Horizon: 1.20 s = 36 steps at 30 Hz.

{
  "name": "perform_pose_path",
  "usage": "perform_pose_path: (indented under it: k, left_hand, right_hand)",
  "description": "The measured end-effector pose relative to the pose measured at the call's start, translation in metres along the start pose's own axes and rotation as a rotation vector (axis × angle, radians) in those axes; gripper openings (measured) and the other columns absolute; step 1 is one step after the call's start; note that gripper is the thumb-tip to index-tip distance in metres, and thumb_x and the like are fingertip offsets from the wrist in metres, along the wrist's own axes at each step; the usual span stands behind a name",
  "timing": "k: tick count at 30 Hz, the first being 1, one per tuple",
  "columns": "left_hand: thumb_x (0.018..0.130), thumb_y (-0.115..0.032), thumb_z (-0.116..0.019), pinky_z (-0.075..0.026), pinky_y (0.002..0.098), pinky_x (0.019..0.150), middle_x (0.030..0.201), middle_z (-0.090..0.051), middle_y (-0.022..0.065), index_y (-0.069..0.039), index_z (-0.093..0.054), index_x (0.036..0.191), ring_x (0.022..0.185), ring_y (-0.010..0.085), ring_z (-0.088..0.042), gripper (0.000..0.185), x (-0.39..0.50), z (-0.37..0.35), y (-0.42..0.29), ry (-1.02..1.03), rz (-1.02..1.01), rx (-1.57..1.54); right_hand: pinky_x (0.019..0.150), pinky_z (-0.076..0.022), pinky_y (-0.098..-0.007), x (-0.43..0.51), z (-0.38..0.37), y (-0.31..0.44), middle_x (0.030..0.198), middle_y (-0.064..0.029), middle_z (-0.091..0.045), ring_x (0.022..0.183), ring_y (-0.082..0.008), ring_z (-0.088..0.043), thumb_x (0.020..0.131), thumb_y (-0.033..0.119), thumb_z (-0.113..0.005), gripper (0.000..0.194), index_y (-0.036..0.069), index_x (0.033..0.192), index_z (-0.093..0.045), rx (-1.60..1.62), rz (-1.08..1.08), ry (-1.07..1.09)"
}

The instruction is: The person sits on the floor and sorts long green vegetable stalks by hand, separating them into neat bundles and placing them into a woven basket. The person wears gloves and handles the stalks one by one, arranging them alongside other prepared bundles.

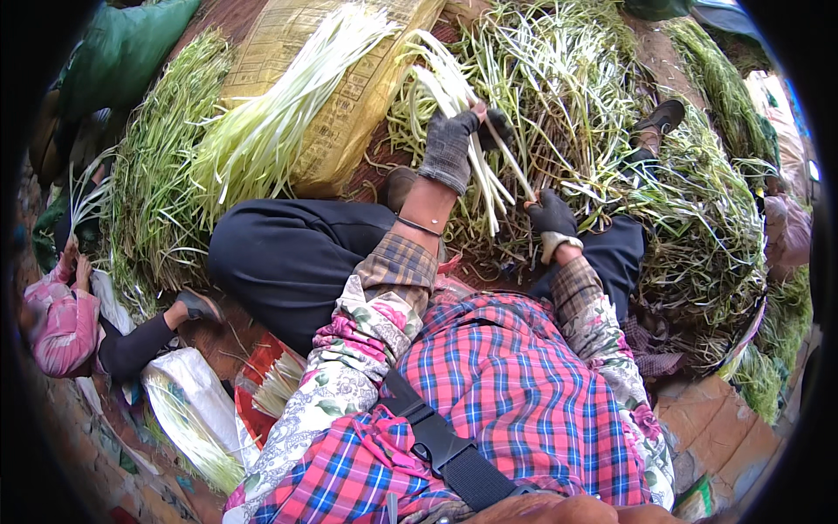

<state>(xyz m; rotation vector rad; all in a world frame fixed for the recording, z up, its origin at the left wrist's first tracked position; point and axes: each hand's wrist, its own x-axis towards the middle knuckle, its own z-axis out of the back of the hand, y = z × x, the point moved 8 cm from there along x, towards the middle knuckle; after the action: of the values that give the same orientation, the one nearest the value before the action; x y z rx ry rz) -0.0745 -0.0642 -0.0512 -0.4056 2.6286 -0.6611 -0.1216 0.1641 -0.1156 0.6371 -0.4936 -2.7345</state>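
My left hand (450, 145), in a grey fingerless glove, grips a small bunch of pale leafy stalks (452, 92), probably garlic greens. Their white stems point down toward my lap and the leaves fan out beyond the hand. My right hand (553, 216), in a dark glove with bare fingertips, pinches the lower end of one slender stem (517, 169) that slants away from the bunch. To the left, a larger bundle of cleaned pale stalks (294, 105) lies across a yellow woven sack (350, 131). Beyond my right hand spreads a heap of untrimmed, tangled greens (556, 111) with brownish lower parts.
Another long pile of greens (170, 150) lies at the left. A co-worker in pink (65, 327) sits there, holding stalks upright. Near my left elbow are a white sack (193, 373) and a red bag (258, 386) with stalks. Someone's shoe (660, 118) rests among greens at right.
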Motion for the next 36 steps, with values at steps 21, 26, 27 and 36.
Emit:
perform_pose_path:
  k: [21,26,27,36]
  left_hand:
    - [0.069,-0.002,-0.067,-0.036,0.0259,0.035,0.063,-0.058,0.0045,-0.003,-0.058,0.095,0.040,0.0110,-0.046,0.027,-0.009,0.015,0.056,-0.099,0.179,0.523]
    - [0.066,-0.001,-0.069,-0.038,0.0256,0.036,0.063,-0.058,0.0044,-0.003,-0.059,0.093,0.043,0.0119,-0.049,0.029,0.002,0.020,0.068,-0.057,0.037,0.587]
    - [0.066,-0.001,-0.070,-0.038,0.0255,0.036,0.063,-0.058,0.0044,-0.003,-0.058,0.092,0.042,0.0122,-0.049,0.029,0.004,0.021,0.065,-0.056,-0.006,0.588]
    - [0.064,-0.002,-0.071,-0.038,0.0265,0.036,0.060,-0.056,0.0034,-0.003,-0.059,0.089,0.039,0.0135,-0.046,0.028,0.002,0.013,0.055,-0.063,-0.115,0.512]
  right_hand:
    - [0.060,-0.0459,-0.0227,-0.054,0.018,0.074,0.077,0.0003,-0.056,0.068,-0.0077,-0.052,0.079,0.009,-0.061,0.020,0.002,0.098,-0.058,0.920,0.222,0.425]
    - [0.047,-0.0398,-0.0177,-0.026,0.030,0.073,0.067,0.0022,-0.053,0.053,-0.0043,-0.046,0.082,0.012,-0.058,0.007,0.005,0.081,-0.058,1.032,0.143,0.084]
    - [0.046,-0.0387,-0.0171,-0.025,0.029,0.072,0.065,0.0022,-0.053,0.052,-0.0040,-0.046,0.082,0.012,-0.058,0.007,0.005,0.081,-0.058,1.103,0.094,0.089]
    - [0.046,-0.0388,-0.0181,-0.026,0.012,0.068,0.067,0.0017,-0.055,0.051,-0.0047,-0.049,0.082,0.009,-0.059,0.008,0.003,0.087,-0.060,1.125,0.041,0.080]
